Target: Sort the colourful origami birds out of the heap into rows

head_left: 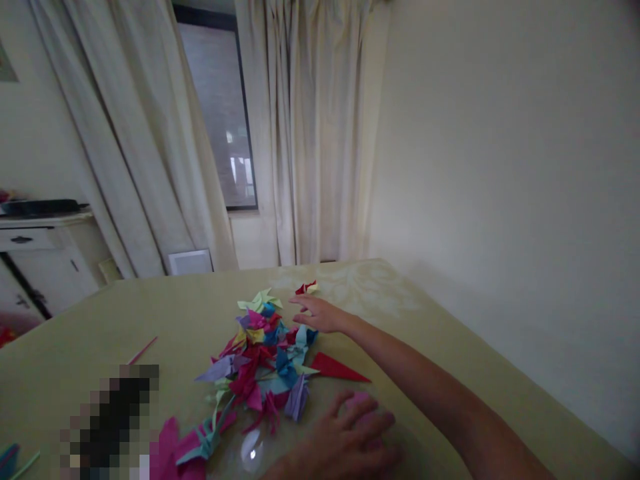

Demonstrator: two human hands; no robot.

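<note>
Here, red origami (306, 288) lies just beyond right grip (320, 315).

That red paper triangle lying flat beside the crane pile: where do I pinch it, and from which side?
Pinch the red triangle at its narrow tip, which points right over bare table; its wide end abuts the crane pile. Come from the near side, probably with the left hand, which is closest.
</note>
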